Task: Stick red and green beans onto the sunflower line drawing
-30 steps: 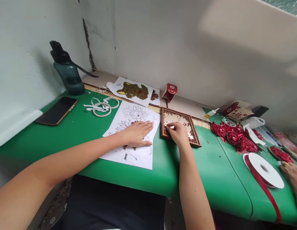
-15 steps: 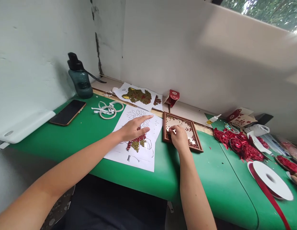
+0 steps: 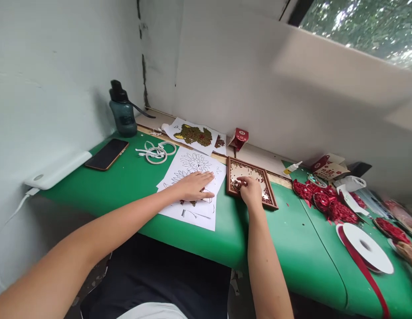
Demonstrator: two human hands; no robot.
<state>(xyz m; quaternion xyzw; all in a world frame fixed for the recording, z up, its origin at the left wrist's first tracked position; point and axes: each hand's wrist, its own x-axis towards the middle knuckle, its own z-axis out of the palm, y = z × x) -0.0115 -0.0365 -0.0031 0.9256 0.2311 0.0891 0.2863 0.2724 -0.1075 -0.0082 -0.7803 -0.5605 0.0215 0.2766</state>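
My left hand [image 3: 196,187] lies flat with its fingers outstretched on a white sheet with a line drawing of flowers [image 3: 192,159]. It covers most of the small beans on that drawing. At its right, my right hand [image 3: 250,191] reaches over a shallow brown wooden frame [image 3: 270,188] with small dark red beans [image 3: 259,170] scattered inside. Its fingers are bent and drawn together at the beans near the frame's left side. Whatever is between the fingertips is too small to make out.
Behind lie a bean-covered animal picture [image 3: 196,134] and a red box [image 3: 239,138]. A phone [image 3: 106,154], white rings [image 3: 156,155] and a bottle [image 3: 123,117] stand left. Rightward are a glue bottle [image 3: 292,167], red flowers [image 3: 339,208], a ribbon spool [image 3: 368,248] and another person's hand [image 3: 408,253].
My left hand has lowered from hovering over the drawing to lie flat, hiding the beans there. My right hand has stayed at the frame, its fingers shifting slightly. The view has swung a little.
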